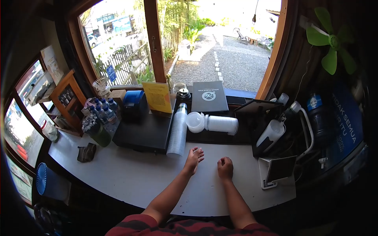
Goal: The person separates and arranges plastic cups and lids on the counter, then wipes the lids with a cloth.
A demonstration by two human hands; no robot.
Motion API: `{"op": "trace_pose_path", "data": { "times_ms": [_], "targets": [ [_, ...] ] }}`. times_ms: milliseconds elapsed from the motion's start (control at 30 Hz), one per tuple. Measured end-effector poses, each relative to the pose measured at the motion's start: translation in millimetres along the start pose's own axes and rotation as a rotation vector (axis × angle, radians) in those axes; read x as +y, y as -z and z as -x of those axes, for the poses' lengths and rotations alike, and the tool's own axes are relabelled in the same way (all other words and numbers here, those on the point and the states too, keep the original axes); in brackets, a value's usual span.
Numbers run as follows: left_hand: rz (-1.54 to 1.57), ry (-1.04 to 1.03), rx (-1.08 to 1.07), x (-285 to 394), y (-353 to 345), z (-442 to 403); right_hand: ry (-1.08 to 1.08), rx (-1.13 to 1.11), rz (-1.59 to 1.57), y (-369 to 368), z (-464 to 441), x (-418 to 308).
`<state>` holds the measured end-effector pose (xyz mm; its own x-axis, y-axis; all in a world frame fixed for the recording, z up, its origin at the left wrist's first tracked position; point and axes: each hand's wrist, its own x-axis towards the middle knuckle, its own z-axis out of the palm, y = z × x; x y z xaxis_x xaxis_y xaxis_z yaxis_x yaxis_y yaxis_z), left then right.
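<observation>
see left hand, with fingers slightly apart, empty, near cups nested beside black box; right hand, with fingers curled together, holding nothing visible. if handling cups, best to support both ends: likely to slide apart. note vase, greenish inside; bottles, blue-capped; plastic stack beyond hands.

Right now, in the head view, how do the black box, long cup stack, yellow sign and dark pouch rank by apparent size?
1. Black box
2–3. Long cup stack and yellow sign: similar in area, so unranked; the stack lies nearer the camera
4. Dark pouch
</observation>
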<state>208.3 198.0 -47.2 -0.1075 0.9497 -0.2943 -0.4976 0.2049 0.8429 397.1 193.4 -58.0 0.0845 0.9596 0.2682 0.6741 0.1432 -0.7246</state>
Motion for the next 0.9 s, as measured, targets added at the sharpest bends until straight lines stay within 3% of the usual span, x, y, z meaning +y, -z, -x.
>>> {"op": "trace_pose_path", "data": {
  "times_ms": [100, 267, 333, 400, 467, 667, 733, 900],
  "targets": [
    [0.137, -0.028, 0.167, 6, -19, -33, 0.002, 0.044, -0.005, -1, -2, 2],
    [-0.247, -0.393, 0.135, 18, -30, -44, -0.019, 0.064, -0.014, -2, -3, 4],
    [-0.102, -0.338, 0.162, 27, -35, -52, -0.047, 0.043, -0.012, 3, -3, -3],
    [0.082, -0.140, 0.229, 32, -35, -69, -0.068, 0.007, -0.014, 6, -4, -7],
    [0.183, -0.138, 0.363, 42, -41, -86, -0.015, 0.025, -0.011, 4, -3, -2],
    [0.318, 0.100, 0.492, 49, -42, -158, -0.003, -0.021, -0.053, 10, -5, 0],
    [0.314, 0.111, 0.595, 62, -67, -146, -0.036, -0.078, -0.086, 16, -8, -3],
    [0.181, 0.107, 0.717, 45, -58, -162, -0.096, 0.155, -0.554, 8, -28, 24]
  ]
}}
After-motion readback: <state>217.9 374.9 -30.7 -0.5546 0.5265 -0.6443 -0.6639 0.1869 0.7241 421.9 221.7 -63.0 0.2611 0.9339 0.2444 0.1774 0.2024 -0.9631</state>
